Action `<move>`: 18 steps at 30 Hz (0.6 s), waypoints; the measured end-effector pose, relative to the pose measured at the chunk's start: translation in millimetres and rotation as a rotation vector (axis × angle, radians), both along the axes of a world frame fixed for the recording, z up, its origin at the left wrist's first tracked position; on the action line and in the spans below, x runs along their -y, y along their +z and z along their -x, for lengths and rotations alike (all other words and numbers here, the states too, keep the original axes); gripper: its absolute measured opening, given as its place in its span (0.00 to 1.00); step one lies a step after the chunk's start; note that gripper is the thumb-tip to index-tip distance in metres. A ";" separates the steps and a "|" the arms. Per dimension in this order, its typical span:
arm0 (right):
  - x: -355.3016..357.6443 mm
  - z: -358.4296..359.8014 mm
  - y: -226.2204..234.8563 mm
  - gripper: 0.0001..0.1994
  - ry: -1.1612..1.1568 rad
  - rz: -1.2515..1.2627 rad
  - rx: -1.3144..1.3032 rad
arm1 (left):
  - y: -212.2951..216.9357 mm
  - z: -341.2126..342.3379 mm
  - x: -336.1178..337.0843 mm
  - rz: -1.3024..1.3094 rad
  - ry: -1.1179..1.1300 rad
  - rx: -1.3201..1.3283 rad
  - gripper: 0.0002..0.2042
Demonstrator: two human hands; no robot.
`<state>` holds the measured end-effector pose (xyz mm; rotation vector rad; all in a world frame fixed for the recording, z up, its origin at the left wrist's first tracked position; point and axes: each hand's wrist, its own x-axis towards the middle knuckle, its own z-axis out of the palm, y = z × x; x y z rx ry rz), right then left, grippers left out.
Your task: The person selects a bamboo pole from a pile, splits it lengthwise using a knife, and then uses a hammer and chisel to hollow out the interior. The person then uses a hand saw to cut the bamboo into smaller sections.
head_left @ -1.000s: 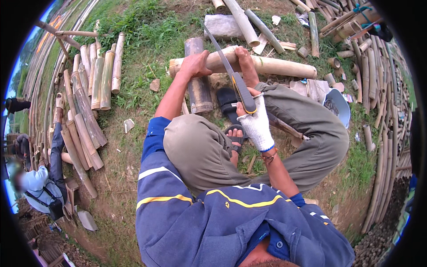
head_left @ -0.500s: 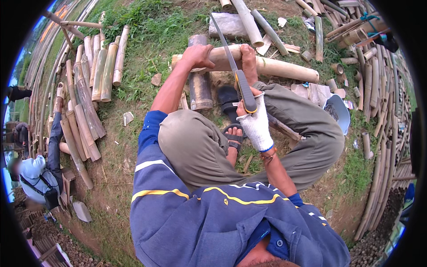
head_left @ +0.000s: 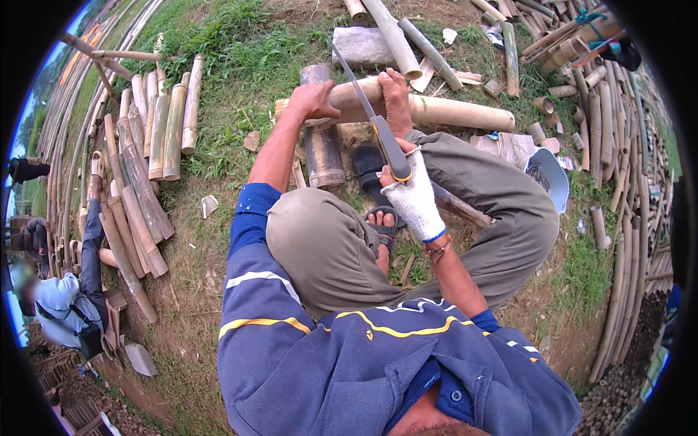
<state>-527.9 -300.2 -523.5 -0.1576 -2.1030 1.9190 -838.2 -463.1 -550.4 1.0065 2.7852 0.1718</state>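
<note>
My right hand (head_left: pixel 416 195), in a white knitted glove, is closed round the black and yellow handle of a hand saw (head_left: pixel 390 145). Its long blade slants away to the far left, crossing over a pale bamboo pole (head_left: pixel 462 114). My bare left hand (head_left: pixel 314 100) grips that pole near its left end. Between the hand and the pole's right part, my bare foot (head_left: pixel 397 98) presses on the bamboo, just right of the blade. A thick, dark bamboo piece (head_left: pixel 323 156) lies crosswise beneath the pole. How deep the blade sits cannot be made out.
A grey stone block (head_left: pixel 362 46) lies beyond the pole, beside more bamboo. Cut bamboo lengths (head_left: pixel 169 134) lie at left, and long stacked poles (head_left: pixel 627 291) line the right. A light blue container (head_left: pixel 550 178) stands past my knee. Another person (head_left: pixel 65 309) sits at far left.
The saw has shifted slightly left, and its tip has come back toward me relative to the stone. My left hand and foot stay on the bamboo pole. The whole view has turned slightly.
</note>
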 end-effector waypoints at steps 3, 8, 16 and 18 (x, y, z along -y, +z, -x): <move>-2.4 -9.7 6.1 0.30 -0.037 -0.115 -0.036 | 1.7 -6.3 -1.7 -0.033 0.022 -0.007 0.40; 7.5 -61.3 22.3 0.33 -0.027 -0.026 0.091 | 1.4 -10.9 -1.0 0.002 0.045 -0.011 0.39; 7.1 117.1 -22.4 0.30 -0.133 -0.131 -0.019 | 5.9 -13.7 -15.5 0.002 0.067 0.005 0.40; 6.1 103.1 -14.2 0.30 -0.146 -0.228 -0.085 | 4.9 -11.0 -11.8 0.010 0.063 0.027 0.39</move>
